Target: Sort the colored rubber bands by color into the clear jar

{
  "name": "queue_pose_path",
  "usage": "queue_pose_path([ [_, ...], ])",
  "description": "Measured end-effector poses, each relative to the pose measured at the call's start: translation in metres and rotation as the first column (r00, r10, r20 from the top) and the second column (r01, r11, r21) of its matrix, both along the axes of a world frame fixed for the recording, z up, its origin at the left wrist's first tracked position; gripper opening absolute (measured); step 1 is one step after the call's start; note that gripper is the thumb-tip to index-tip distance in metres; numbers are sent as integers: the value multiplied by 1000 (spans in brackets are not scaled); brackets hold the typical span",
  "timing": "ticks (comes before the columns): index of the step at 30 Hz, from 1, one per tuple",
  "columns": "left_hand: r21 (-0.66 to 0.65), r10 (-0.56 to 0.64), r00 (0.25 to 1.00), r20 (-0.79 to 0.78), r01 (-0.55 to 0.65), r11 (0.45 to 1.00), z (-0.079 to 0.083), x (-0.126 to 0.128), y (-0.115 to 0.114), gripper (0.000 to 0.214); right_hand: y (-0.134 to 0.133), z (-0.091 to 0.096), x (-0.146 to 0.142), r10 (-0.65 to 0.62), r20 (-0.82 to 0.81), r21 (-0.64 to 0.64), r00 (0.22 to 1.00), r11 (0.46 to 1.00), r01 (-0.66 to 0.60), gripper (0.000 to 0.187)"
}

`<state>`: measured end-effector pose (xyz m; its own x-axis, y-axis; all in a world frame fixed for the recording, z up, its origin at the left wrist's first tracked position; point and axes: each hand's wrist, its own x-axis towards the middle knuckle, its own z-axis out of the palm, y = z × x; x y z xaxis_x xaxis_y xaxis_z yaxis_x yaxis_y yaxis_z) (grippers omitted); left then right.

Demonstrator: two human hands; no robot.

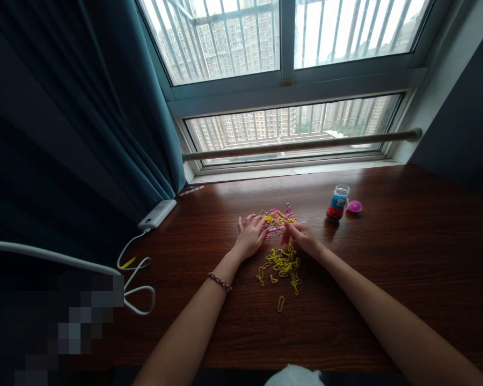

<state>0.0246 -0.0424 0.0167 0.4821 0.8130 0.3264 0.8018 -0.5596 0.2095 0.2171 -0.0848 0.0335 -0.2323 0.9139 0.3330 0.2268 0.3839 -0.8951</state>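
Observation:
A mixed pile of small pink and yellow looped clips (277, 217) lies on the brown wooden table between my hands. My left hand (249, 236) rests at the pile's left edge, palm down, fingers apart. On the right side, my right hand (300, 235) has its fingertips pinched together at the pile; whatever is between them is too small to make out. Nearer to me is a separate heap of yellow clips (280, 262), with a single yellow clip (280, 304) lying apart in front of it.
An open glass jar (338, 203) with a blue label and red contents stands at the right, with a pink lid (355, 206) beside it. A white power strip (157, 214) and its looped cable (139, 289) lie at the left, by a blue curtain (145, 134). The window is behind.

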Motion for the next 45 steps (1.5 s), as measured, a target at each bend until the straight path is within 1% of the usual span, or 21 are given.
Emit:
queue_pose_path([
  [1, -2, 1, 1000, -5, -1, 1000, -1, 0, 0, 41, 1, 0, 2, -94, -12, 25, 995, 995, 94, 55],
  [2, -7, 1, 1000, -10, -1, 1000, -1, -1, 1, 41, 3, -1, 5, -209, -22, 52, 978, 976, 210, 54],
  [3, -12, -1, 1000, -14, 1, 1000, -2, -1, 1, 41, 5, -3, 9, -331, -27, 78, 943, 940, 333, 53],
  [5, -23, -5, 1000, -18, 5, 1000, -2, -1, 2, 41, 11, -8, 18, -538, -11, 124, 843, 836, 535, 52],
  [7, -27, -10, 1000, -14, 9, 1000, -2, 0, 2, 41, 19, -13, 27, -650, 24, 149, 760, 754, 640, 51],
  [8, -28, -11, 1000, -9, 11, 1000, -1, 0, 1, 42, 22, -16, 31, -674, 49, 158, 737, 734, 661, 51],
  [10, -24, -9, 1000, 6, 9, 1000, 0, 1, 1, 42, 28, -22, 36, -684, 110, 168, 721, 728, 665, 50],
  [13, 26, 7, 998, 65, -8, 1000, 2, 0, -1, 41, 32, -28, 39, -650, 212, 176, 730, 760, 626, 48],
  [15, 79, -8, 989, 150, -4, 997, 4, -2, -2, 37, 33, -31, 39, -627, 272, 196, 730, 778, 596, 47],
  [18, 123, -103, 943, 316, 67, 990, 7, -3, -6, 22, 34, -34, 38, -590, 328, 226, 738, 807, 545, 50],
  [21, 123, -246, 877, 413, 214, 969, 8, 1, -16, 18, 36, -37, 39, -578, 334, 243, 745, 816, 524, 54],
  [24, 114, -388, 825, 410, 375, 920, 12, 13, -30, 17, 38, -38, 40, -593, 325, 258, 737, 805, 534, 54],
  [27, 76, -485, 798, 358, 493, 867, 20, 23, -43, 17, 37, -38, 40, -597, 317, 264, 737, 802, 537, 55],
  [30, 19, -555, 780, 290, 575, 818, 27, 26, -51, 17, 36, -36, 39, -586, 324, 253, 742, 810, 529, 56],
  [32, 2, -568, 776, 274, 590, 807, 29, 25, -52, 18, 36, -35, 38, -580, 345, 247, 738, 815, 525, 55],
  [34, 10, -551, 779, 299, 575, 818, 28, 24, -50, 19, 35, -34, 38, -579, 351, 244, 736, 815, 525, 54],
  [37, 55, -462, 805, 373, 478, 877, 20, 23, -44, 21, 34, -32, 38, -597, 298, 233, 745, 802, 550, 53],
  [39, 101, -351, 839, 415, 341, 935, 15, 20, -37, 21, 32, -30, 38, -628, 239, 212, 741, 778, 591, 54],
  [41, 145, -211, 879, 428, 164, 976, 12, 16, -30, 19, 30, -28, 38, -668, 180, 172, 722, 744, 646, 57],
  [43, 174, -82, 914, 396, 13, 985, 10, 9, -22, 17, 27, -25, 37, -701, 121, 123, 703, 713, 690, 60],
  [45, 191, 21, 940, 340, -91, 977, 9, 3, -14, 18, 26, -22, 36, -713, 42, 70, 700, 701, 709, 60],
])
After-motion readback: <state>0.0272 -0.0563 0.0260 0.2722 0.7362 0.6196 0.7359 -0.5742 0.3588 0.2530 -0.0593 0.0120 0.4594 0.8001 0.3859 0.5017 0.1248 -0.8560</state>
